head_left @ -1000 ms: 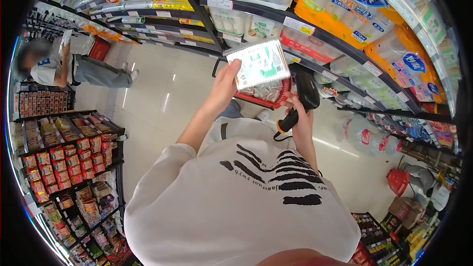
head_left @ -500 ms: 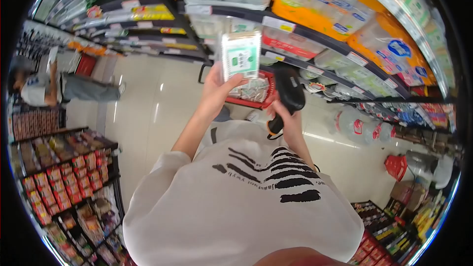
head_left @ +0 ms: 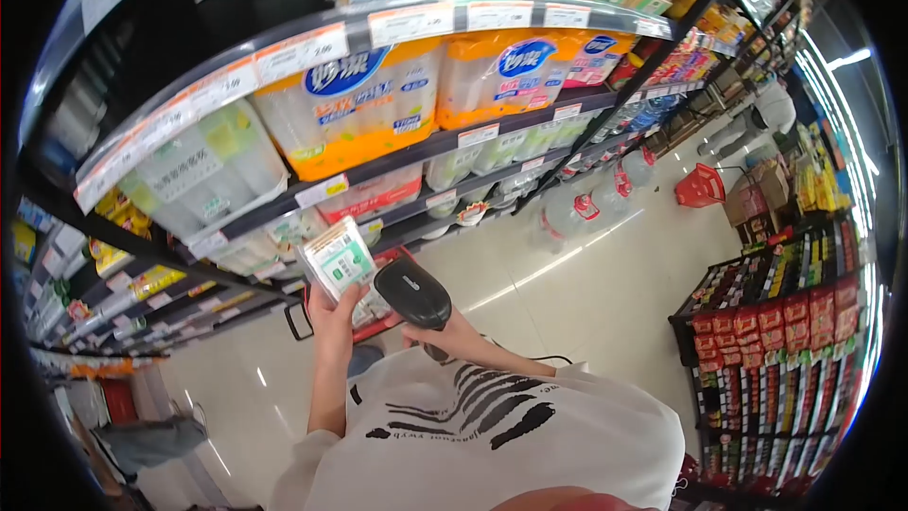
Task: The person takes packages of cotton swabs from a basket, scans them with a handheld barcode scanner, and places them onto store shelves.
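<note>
My left hand [head_left: 333,317] grips a flat plastic-wrapped pack [head_left: 340,261] with a green and white label, its thumb on the front. To its right, my right hand [head_left: 440,333] is closed round the handle of a black handheld scanner [head_left: 413,292], whose head hides part of the fingers. The scanner's head is close beside the pack. Beneath both hands stands a red basket [head_left: 395,254] with packs in it, largely covered by the pack and the scanner.
Shelves with price labels [head_left: 411,23] curve across the front, holding orange cup packs [head_left: 501,79] and small packs above. Large bottles [head_left: 567,212] and a red basket [head_left: 700,186] are on the floor. Racks stand at right; people are at far left and upper right.
The view has swung to the right, bringing the upper shelf and right-hand racks into sight. The pack in my left hand and the scanner have come closer together.
</note>
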The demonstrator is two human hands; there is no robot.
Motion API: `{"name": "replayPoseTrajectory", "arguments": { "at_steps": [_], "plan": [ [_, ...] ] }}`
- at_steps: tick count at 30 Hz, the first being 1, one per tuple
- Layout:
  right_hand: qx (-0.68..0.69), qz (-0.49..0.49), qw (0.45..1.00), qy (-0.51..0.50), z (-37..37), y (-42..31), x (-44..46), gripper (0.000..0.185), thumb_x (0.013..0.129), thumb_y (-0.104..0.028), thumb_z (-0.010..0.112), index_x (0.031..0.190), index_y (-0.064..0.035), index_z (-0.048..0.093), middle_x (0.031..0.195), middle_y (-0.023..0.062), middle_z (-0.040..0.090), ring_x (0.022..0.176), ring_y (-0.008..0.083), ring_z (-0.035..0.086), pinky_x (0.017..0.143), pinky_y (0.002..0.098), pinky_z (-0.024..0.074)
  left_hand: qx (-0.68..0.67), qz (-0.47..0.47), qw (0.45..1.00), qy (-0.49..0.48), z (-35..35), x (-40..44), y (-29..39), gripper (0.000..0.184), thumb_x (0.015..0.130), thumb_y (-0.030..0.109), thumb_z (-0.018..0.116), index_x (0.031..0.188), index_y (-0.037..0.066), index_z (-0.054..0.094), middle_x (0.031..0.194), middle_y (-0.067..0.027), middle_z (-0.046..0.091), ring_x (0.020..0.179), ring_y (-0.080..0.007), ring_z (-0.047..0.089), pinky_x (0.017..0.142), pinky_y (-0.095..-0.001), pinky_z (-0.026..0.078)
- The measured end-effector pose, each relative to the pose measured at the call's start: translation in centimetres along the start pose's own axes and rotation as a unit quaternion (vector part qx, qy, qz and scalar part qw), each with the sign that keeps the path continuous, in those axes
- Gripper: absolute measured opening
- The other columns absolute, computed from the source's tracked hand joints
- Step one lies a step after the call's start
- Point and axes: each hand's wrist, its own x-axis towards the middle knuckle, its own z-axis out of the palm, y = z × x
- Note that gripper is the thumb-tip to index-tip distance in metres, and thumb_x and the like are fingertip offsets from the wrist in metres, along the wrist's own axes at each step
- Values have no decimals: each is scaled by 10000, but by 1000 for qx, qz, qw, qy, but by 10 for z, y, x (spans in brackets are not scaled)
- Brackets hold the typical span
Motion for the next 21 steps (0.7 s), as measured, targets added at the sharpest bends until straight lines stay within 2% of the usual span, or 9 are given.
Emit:
{"name": "replayPoseTrajectory", "arguments": {
  "at_steps": [4, 6, 8, 9, 12, 14, 15, 18, 21],
  "plan": [
    [-40, 26, 997, 68, -9, 7, 3, 324, 858, -159, 636, 1146, -40, 547, 898, 17, 652, 703, 68, 579, 588, 213, 437, 91, -9, 996, -12, -3, 10, 9, 378, 830, -12, 601, 1187, -26, 479, 1177, -111, 556, 1015, -176, 579, 819, -293, 502],
    [-34, 43, 994, 91, -10, 13, 4, 241, 849, -194, 642, 1030, -36, 619, 900, 20, 662, 690, 58, 576, 566, 200, 413, 207, 120, 971, 9, -12, 16, 28, 308, 774, 12, 671, 1057, -42, 563, 1015, -88, 597, 882, -157, 579, 748, -267, 479],
    [-36, 44, 991, 124, -6, 14, 8, 262, 835, -198, 661, 1031, -32, 611, 859, 27, 659, 658, 64, 552, 575, 212, 411, 337, 262, 903, 50, -24, 20, 57, 284, 738, 42, 720, 980, -41, 595, 928, -83, 594, 811, -149, 557, 707, -268, 471],
    [-59, 67, 986, 141, -8, 24, 10, 226, 830, -143, 590, 1017, -17, 606, 882, 60, 640, 645, 82, 521, 588, 225, 418, 364, 287, 885, 50, -40, 23, 67, 384, 740, 20, 721, 1087, -40, 567, 1028, -86, 583, 941, -165, 558, 820, -285, 453],
    [-69, 58, 988, 122, 2, 30, 20, 256, 850, -124, 581, 1066, 1, 523, 996, 110, 630, 656, 107, 546, 577, 228, 421, 215, 294, 929, 70, -41, 12, 130, 377, 795, 3, 675, 1143, -1, 531, 1148, -101, 556, 1014, -193, 582, 839, -304, 515],
    [-36, 22, 989, 139, 11, 47, 34, 228, 841, -153, 617, 1015, -40, 523, 1007, 129, 619, 641, 115, 557, 552, 233, 417, 283, 412, 860, 107, -54, 13, 162, 397, 792, 16, 680, 1159, 18, 527, 1152, -101, 553, 978, -170, 598, 808, -298, 532],
    [-33, 21, 992, 120, 12, 55, 41, 249, 832, -168, 635, 1020, -53, 518, 1014, 128, 616, 643, 114, 556, 547, 225, 420, 228, 412, 874, 119, -58, 8, 179, 399, 788, 14, 680, 1157, 20, 529, 1142, -98, 555, 975, -164, 598, 788, -288, 536],
    [-22, 45, 995, 88, 36, 54, 60, 238, 859, -148, 612, 1044, -43, 506, 1048, 130, 602, 643, 116, 553, 540, 216, 421, 280, 513, 798, 150, -70, 14, 221, 415, 781, 14, 681, 1164, 16, 521, 1136, -108, 549, 974, -174, 595, 767, -285, 544],
    [-16, 60, 996, 70, 63, 51, 78, 231, 866, -141, 604, 1045, -34, 505, 1017, 124, 610, 651, 121, 555, 550, 226, 422, 278, 557, 770, 140, -77, 15, 247, 404, 775, -2, 676, 1151, 13, 529, 1126, -115, 547, 974, -177, 594, 783, -285, 543]
  ]
}}
